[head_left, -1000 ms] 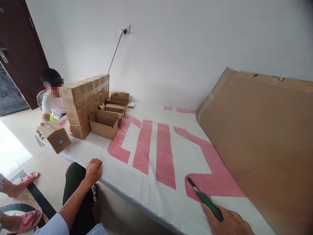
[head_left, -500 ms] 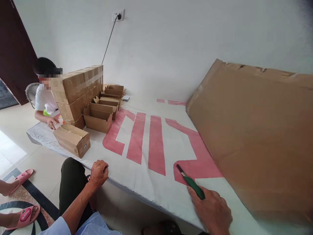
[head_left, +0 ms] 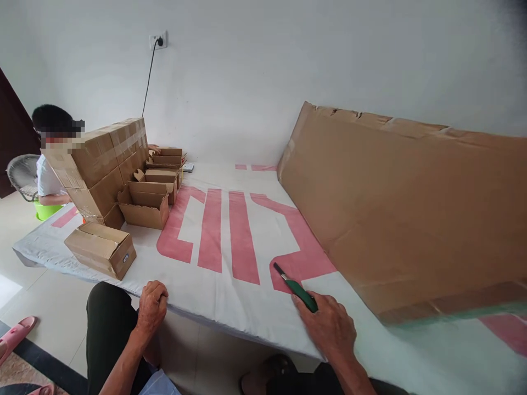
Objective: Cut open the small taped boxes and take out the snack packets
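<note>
Indoors, my right hand (head_left: 329, 325) grasps a green-handled tool (head_left: 301, 293) over a pink-and-white cloth (head_left: 214, 302), near a large cardboard piece (head_left: 411, 219); my left hand (head_left: 152, 306) rests at the cloth's edge, its grip impossible to tell.

A table (head_left: 222, 299) under red-patterned white cloth (head_left: 189, 280) carries stacked taped cartons (head_left: 99, 178); nearer than the stack, one closed box (head_left: 99, 249); right of it, open boxes (head_left: 150, 193), then large cardboard (head_left: 395, 214).
</note>
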A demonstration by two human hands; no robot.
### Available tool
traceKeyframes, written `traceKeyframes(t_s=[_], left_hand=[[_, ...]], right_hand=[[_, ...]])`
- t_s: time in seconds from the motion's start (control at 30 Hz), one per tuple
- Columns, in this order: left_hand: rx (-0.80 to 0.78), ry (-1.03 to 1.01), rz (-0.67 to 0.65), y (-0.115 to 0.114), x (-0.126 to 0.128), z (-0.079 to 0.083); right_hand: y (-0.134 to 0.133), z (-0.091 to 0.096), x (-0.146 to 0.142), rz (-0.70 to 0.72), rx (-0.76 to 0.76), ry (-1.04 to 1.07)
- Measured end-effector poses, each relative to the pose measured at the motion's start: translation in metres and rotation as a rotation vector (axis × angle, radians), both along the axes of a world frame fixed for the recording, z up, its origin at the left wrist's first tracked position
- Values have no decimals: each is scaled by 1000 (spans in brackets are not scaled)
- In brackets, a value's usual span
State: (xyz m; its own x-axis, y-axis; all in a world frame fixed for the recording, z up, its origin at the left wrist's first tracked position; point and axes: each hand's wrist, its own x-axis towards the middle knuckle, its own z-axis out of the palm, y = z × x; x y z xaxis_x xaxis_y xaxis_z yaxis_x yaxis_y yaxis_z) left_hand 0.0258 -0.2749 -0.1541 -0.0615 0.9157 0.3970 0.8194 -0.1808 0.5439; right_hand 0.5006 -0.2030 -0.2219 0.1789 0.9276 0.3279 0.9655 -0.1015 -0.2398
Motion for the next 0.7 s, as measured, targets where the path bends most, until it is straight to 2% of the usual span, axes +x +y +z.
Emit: traceKeyframes(t_s=[0.07,0.13,0.2,0.27,0.33,0.43,0.5,0.57,0.63,0.7], left_hand=[[89,-23,28,-3,-9,11],[236,4,162,-4,-30,30],[399,35,364,-2,-65,58],[526,13,564,6,-110,89],[536,-56,728,17,-157,117],[309,-313,876,37,-210,144],[181,-515,877,48,-228,147],[157,-650,825,54,-235,142],[189,-685,792,55,-237,132],[228,-591,774,54,-237,123]], right_hand=[[1,-1,0,-11,13,-4],[2,0,-1,-19,13,0],[4,1,-2,-19,2,6],[5,3,-3,-21,-8,12],[6,4,-4,-27,-14,17],[7,5,-4,-26,-20,28],[8,4,-4,-23,-23,33],[8,4,-4,-21,-23,38],[8,5,-4,-20,-18,43],[8,6,-4,-19,-15,47]])
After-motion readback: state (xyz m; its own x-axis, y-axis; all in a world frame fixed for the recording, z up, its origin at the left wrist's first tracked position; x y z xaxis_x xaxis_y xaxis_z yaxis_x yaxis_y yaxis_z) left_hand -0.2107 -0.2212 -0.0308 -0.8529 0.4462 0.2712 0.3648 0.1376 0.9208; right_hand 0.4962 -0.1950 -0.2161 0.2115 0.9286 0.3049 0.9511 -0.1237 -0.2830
